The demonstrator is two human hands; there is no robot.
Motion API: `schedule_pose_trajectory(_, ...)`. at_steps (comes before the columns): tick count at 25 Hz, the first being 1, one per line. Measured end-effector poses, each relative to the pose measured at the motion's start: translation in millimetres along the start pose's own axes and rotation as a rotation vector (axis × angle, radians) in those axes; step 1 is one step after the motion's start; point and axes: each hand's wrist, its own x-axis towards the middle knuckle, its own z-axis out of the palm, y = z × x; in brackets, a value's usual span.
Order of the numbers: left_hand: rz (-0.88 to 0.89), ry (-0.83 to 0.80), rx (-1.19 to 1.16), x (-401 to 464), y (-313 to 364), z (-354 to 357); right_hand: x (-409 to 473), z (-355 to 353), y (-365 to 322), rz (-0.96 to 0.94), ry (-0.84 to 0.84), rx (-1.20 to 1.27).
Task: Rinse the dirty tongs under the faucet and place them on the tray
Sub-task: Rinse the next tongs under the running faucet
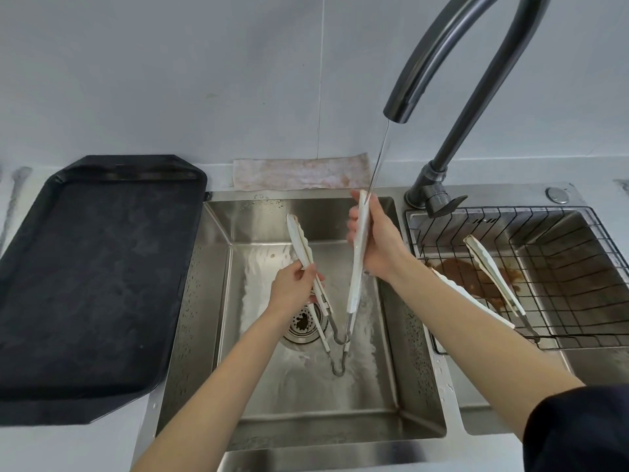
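White tongs (pixel 355 284) are spread in a V over the left sink basin (pixel 306 396), hinge end pointing down. My left hand (pixel 294 289) grips the left arm of the tongs. My right hand (pixel 377 240) grips the right arm near its tip. A thin stream of water falls from the dark faucet (pixel 442 73) onto the tip in my right hand. The black tray (pixel 88 284) lies on the counter left of the sink, with nothing on it.
A second pair of white tongs (pixel 493 270) lies in a black wire basket (pixel 578 301) in the right basin, over brown dirty residue. A cloth (pixel 299 173) lies behind the sink against the wall. The drain strainer (pixel 303 327) sits under my left wrist.
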Motion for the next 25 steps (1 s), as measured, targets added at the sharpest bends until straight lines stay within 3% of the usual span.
schedule_pose_trajectory(4,-0.027,0.040,0.014,-0.5,-3.2,-4.3,-0.1,1.0,-11.0,-0.046,-0.125,0.060)
schedule_pose_trajectory(8,-0.004,0.047,0.009,-1.7,-2.2,-5.8,4.4,5.5,-12.2,-0.084,-0.039,-0.030)
schedule_pose_trajectory(13,0.037,0.107,0.024,-6.6,2.4,-3.2,5.1,11.2,-8.4,-0.257,0.196,-0.439)
schedule_pose_trajectory(18,0.038,0.159,0.027,-8.4,-0.5,-2.4,-2.4,3.0,3.3,-0.496,0.173,-0.677)
schedule_pose_trajectory(22,0.062,0.185,0.035,-4.5,0.3,-5.1,-6.6,-10.7,11.5,-0.509,0.063,-0.868)
schedule_pose_trajectory(25,0.148,0.213,0.091,-6.7,2.4,-4.4,-1.0,-13.6,13.2,-0.437,0.164,-0.855)
